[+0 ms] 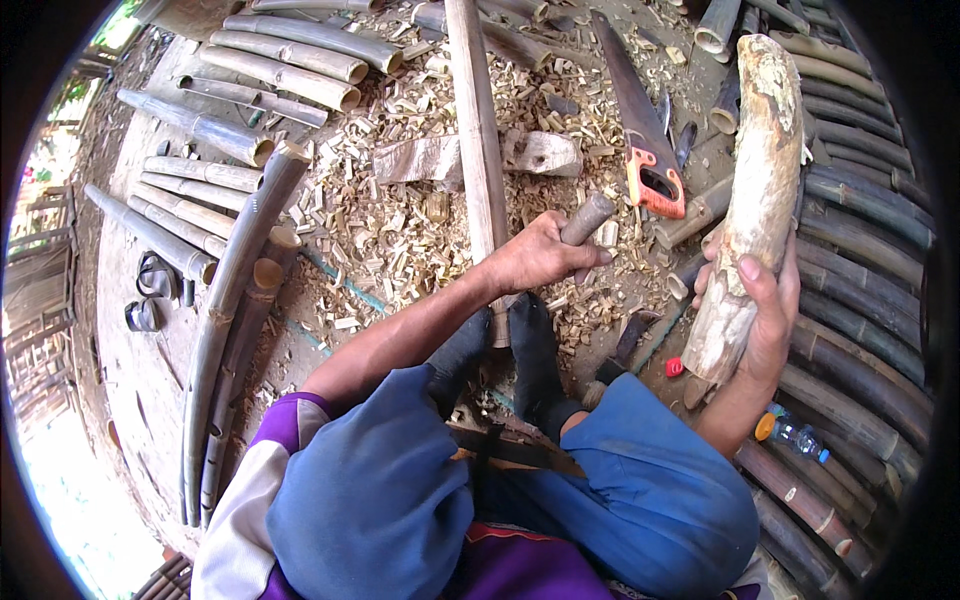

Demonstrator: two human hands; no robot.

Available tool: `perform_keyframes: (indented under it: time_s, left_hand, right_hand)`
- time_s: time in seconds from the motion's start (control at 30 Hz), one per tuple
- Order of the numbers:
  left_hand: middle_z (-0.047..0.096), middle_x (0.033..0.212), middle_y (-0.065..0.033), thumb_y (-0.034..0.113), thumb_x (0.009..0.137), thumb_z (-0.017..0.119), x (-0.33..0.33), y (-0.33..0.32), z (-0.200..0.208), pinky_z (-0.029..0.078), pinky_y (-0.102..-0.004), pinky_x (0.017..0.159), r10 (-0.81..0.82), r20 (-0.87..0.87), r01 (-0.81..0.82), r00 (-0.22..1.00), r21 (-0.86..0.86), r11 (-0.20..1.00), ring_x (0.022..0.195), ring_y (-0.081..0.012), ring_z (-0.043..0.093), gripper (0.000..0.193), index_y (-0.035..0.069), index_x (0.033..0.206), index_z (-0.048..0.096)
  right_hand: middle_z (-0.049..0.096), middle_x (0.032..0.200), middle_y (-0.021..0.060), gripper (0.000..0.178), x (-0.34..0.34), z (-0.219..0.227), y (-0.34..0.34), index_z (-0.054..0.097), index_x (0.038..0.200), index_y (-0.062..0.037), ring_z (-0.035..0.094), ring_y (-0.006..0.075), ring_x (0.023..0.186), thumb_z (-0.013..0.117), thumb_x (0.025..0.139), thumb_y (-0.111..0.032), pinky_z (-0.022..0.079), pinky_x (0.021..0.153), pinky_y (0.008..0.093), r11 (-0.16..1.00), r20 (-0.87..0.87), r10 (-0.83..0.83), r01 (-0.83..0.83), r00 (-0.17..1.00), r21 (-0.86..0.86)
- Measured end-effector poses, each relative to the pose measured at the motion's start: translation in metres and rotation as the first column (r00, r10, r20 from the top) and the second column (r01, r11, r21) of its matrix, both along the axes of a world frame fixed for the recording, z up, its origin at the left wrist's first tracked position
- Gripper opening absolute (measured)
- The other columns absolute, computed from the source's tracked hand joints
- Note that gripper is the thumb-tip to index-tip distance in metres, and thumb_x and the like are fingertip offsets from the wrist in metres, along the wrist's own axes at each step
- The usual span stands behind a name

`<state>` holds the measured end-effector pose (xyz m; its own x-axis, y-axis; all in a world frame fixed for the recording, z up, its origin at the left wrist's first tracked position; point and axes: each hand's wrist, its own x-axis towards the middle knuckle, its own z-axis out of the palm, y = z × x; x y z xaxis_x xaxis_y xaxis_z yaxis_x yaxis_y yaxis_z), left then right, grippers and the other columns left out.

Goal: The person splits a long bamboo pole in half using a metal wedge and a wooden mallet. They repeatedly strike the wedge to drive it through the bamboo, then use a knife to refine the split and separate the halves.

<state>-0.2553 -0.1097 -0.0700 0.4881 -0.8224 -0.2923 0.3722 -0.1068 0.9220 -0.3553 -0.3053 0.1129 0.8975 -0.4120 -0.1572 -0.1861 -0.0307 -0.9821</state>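
My left hand (541,252) is closed round a short, round wooden handle (588,218) whose blunt end sticks up past my thumb. Whatever lies below the fist is hidden. In my right hand (768,318), on the right side, a thick, pale log (757,170) with rough, flaking bark is gripped near its lower end and held upright. Beneath my left wrist runs a long wooden pole (474,130), its near end between my feet in dark socks (535,350). A rough block of wood (543,153) lies crosswise at the pole.
Wood chips (400,240) cover the ground. A handsaw (645,140) with an orange handle lies right of the pole. Cut bamboo lengths (290,80) lie at left, with a long bamboo pole (235,270) nearer. Bamboo slats (860,370) and a plastic bottle (797,437) are at right.
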Motion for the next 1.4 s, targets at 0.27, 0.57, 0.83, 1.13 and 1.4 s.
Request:
perform_keyframes:
  time_s: [0.27,0.57,0.83,1.13,1.4]
  left_hand:
    - [0.057,0.063,0.0035,0.025,0.096,0.076,-0.006,0.000,0.003,0.039,-0.0299,0.053,0.007,0.070,-0.009,0.997,0.019,1.000,0.058,-0.0058,0.048,0.028,0.001,0.081,0.074]
    - [0.056,0.059,-0.0002,0.031,0.096,0.073,0.003,0.015,-0.007,0.040,-0.0307,0.053,0.054,0.107,-0.059,0.993,0.044,0.997,0.056,-0.0086,0.050,0.037,0.001,0.074,0.068]
    - [0.055,0.059,0.0014,0.030,0.096,0.074,0.000,0.010,-0.005,0.038,-0.0315,0.052,0.054,0.089,-0.060,0.995,0.065,0.996,0.055,-0.0083,0.047,0.039,0.002,0.071,0.066]
    - [0.072,0.081,-0.0280,0.031,0.092,0.071,0.008,-0.025,-0.016,0.059,-0.0474,0.077,0.087,0.154,-0.153,0.984,0.496,0.855,0.076,-0.0347,0.075,0.042,-0.011,0.088,0.070]
    - [0.073,0.092,-0.0313,0.024,0.089,0.069,0.017,-0.045,-0.073,0.061,-0.0482,0.086,0.262,0.414,-0.477,0.872,0.598,0.644,0.092,-0.0394,0.076,0.039,-0.015,0.094,0.071]
  right_hand:
    - [0.067,0.105,0.0171,0.049,0.004,0.048,-0.023,0.053,0.130,0.0046,0.069,0.0207,0.081,0.066,0.093,-0.024,0.059,0.071,0.0335,0.954,0.259,-0.052,0.125,0.964,-0.274]
    - [0.064,0.126,0.0217,0.084,0.029,0.009,-0.036,0.046,0.143,0.0058,0.064,0.0301,0.117,0.081,0.072,-0.022,0.049,0.104,0.0377,0.777,-0.267,0.368,-0.452,0.891,-0.437]
    - [0.062,0.126,0.0171,0.068,0.013,-0.020,-0.045,0.050,0.140,0.0046,0.066,0.0210,0.105,0.074,0.083,-0.025,0.057,0.089,0.0337,0.903,-0.009,0.202,-0.190,0.979,-0.385]
    - [0.061,0.133,0.0128,0.081,0.002,-0.058,-0.032,0.042,0.150,0.0053,0.059,0.0199,0.118,0.076,0.079,-0.015,0.046,0.104,0.0331,0.959,-0.207,0.208,-0.241,0.956,-0.150]
    - [0.065,0.115,0.0097,0.074,-0.018,-0.091,-0.012,0.044,0.148,0.0025,0.064,0.0157,0.091,0.074,0.081,-0.009,0.055,0.082,0.0308,0.992,-0.229,0.080,-0.055,0.970,0.113]
